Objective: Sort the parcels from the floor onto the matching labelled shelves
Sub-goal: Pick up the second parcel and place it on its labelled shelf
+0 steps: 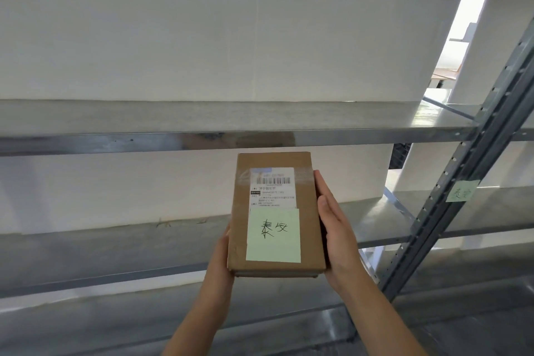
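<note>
I hold a brown cardboard parcel (277,214) between both hands in front of the metal shelves. It carries a white shipping label with a barcode and a green sticky note (273,235) with handwritten characters. My left hand (221,257) grips its lower left corner, with the fingers hidden beneath the box. My right hand (335,225) presses flat along the right side, fingers straight and pointing up. A green handwritten label (462,190) is stuck on the shelf upright (450,196) to the right.
A bare steel shelf (202,121) runs across just above the parcel, and a lower shelf (115,246) lies behind it. A white wall backs the rack. A second shelving bay (497,211) continues to the right of the upright.
</note>
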The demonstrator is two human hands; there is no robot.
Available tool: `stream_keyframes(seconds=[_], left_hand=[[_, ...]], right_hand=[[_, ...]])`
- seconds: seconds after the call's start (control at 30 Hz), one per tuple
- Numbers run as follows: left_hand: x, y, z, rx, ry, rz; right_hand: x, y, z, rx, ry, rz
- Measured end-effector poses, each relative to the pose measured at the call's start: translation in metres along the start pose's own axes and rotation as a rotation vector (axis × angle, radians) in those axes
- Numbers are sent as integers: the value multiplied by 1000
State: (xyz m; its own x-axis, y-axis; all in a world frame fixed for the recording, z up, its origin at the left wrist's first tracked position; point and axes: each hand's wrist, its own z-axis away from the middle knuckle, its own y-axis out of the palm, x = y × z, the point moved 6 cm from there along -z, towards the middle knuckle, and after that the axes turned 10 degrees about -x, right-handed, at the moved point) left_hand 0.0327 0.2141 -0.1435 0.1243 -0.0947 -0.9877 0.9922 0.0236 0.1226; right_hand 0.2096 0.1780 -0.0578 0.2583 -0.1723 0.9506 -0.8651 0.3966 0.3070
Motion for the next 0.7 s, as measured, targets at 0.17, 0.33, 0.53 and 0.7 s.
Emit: stream_keyframes(seconds=[0.17, 0.33, 0.53, 0.7], left_hand=[[5, -4, 6, 29, 40, -50], [-14, 0, 25, 29, 54, 12], [-36, 2, 55, -61, 151, 43], [-62, 7, 82, -107, 211, 57]], right_hand=[[11, 4, 2, 39, -54, 32], [25, 6, 8, 65, -121, 92], [38, -7, 24, 108, -67, 83], [54, -16, 37, 138, -52, 44]])
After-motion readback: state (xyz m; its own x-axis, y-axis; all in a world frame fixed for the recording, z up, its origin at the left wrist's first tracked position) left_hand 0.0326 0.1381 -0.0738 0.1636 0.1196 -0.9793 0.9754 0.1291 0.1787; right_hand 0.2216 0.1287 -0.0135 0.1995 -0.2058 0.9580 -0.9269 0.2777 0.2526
